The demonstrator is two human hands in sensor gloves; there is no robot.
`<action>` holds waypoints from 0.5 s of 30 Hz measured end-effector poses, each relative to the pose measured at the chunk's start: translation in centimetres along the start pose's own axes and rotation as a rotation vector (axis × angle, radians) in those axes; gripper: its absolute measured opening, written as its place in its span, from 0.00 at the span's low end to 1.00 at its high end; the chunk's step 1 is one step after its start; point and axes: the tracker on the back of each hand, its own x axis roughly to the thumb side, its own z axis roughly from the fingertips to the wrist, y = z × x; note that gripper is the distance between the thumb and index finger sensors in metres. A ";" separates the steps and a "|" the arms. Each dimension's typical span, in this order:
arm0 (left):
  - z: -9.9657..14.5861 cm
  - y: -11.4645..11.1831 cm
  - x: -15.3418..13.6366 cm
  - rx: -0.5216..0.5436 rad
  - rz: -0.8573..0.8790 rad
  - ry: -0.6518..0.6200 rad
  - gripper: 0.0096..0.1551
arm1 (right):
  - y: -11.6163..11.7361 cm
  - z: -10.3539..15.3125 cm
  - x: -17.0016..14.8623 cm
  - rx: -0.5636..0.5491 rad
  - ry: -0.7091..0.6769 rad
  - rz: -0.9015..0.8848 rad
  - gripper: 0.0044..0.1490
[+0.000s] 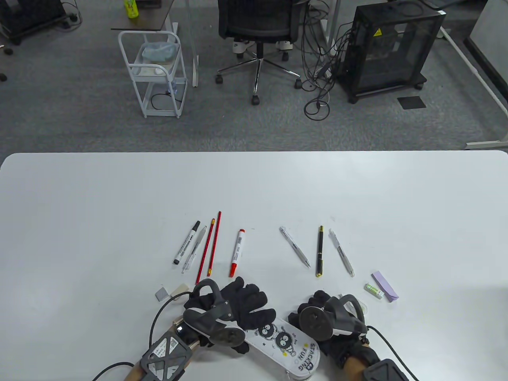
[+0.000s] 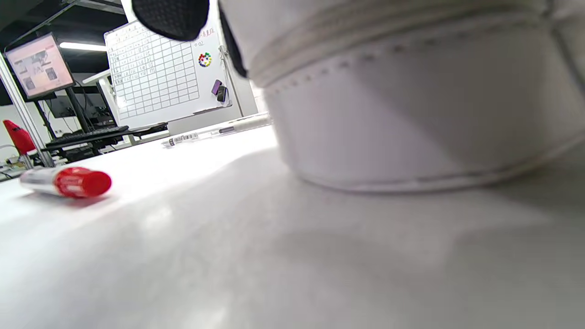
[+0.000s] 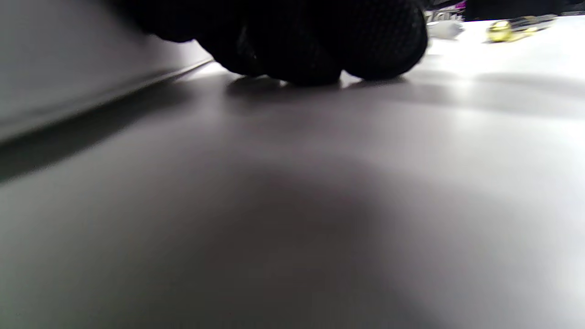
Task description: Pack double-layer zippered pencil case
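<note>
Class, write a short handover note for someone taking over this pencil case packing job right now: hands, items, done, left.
Left hand rests on the pencil case, near the table's front edge. Right hand is at the case's right side; its grip is hidden.
Case looks closed.
Laid out behind it: red marker, two red pencils, black marker, black pen, clear pens, erasers.
Done: nothing packed.
Left: open the case, load everything, zip it.

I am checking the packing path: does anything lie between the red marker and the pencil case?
Nothing visible does. The red marker lies just beyond the pencil case, with bare table between; only the left hand covers the case's near end.
</note>
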 end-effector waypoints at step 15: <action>-0.4 4.8 0.7 -0.056 0.327 0.630 0.32 | 0.2 0.8 2.0 -0.034 0.064 0.000 0.29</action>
